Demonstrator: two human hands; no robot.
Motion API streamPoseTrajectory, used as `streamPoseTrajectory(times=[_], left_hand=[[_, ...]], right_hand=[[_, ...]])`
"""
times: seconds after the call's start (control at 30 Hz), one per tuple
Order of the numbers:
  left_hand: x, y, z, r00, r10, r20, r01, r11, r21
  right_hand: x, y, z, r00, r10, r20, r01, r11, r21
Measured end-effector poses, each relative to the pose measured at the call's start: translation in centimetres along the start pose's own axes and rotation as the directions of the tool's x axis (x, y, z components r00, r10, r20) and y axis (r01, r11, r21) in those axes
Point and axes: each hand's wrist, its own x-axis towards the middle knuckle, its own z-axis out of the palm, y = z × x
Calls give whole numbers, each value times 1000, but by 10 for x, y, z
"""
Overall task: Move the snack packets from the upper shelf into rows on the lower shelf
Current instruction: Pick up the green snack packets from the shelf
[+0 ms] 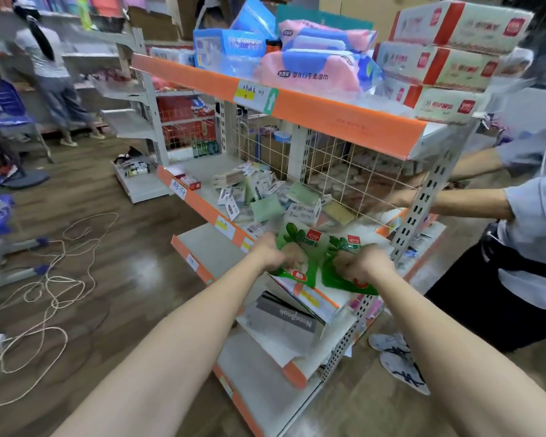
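Note:
Two green snack packets with red logos sit side by side at the front right of a white shelf with an orange edge (202, 244). My left hand (270, 253) grips the left green packet (300, 247). My right hand (360, 263) grips the right green packet (344, 279). Both packets overhang the shelf's front edge. The shelf one level higher (196, 171) carries a loose heap of small white and green packets (265, 197). The picture is blurred by motion.
Another person (524, 216) stands at the right end of the rack and reaches both arms in behind the wire grid (344, 171). The top shelf (328, 111) carries wipes and boxes. A notebook (287, 320) lies on a lower shelf. Loose cord (51, 291) lies on the floor left.

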Motion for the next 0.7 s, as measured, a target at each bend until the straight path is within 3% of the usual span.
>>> streamPoseTrajectory(times=[0.1, 0.27, 0.43, 0.57, 0.7], left_hand=[[-10, -5, -1, 1000, -14, -21, 11, 990, -139], [-23, -18, -6, 998, -23, -54, 4, 947, -320], [-39, -32, -15, 993, -102, -65, 45, 812, -582], [-53, -44, -27, 990, -102, -95, 10, 730, -683], [-72, -56, -40, 984, -91, -155, -51, 683, -729]], right_hand=[[-17, -3, -9, 999, -31, 45, 32, 999, -10], [-12, 5, -2, 998, -68, 12, 63, 964, 259], [-17, -1, 1, 991, -122, -53, 132, 881, 455], [-36, -1, -4, 965, -241, -107, 247, 685, 686], [-53, -11, -9, 888, -430, -165, 365, 439, 821]])
